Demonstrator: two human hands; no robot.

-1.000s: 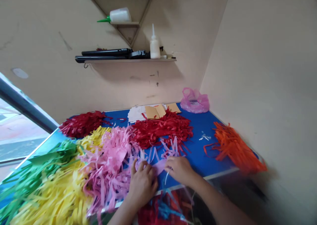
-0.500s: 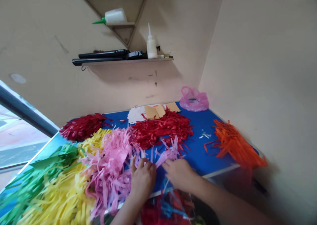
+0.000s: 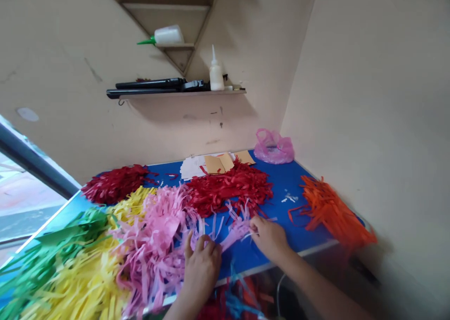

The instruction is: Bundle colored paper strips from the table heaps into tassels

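Right hand (image 3: 271, 239) has moved away from left hand (image 3: 204, 262), both at purple strips (image 3: 236, 233), holds unclear, bare tabletop (image 3: 298, 238) reaching orange strips (image 3: 330, 211) over front right corner.

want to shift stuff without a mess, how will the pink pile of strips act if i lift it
The pink pile is likely floppy, since its strips bend and curl, a few drooping over the table's front edge. It should be light for its bulk, as the strips look thin. It may snag on the yellow strips, which it lies against.
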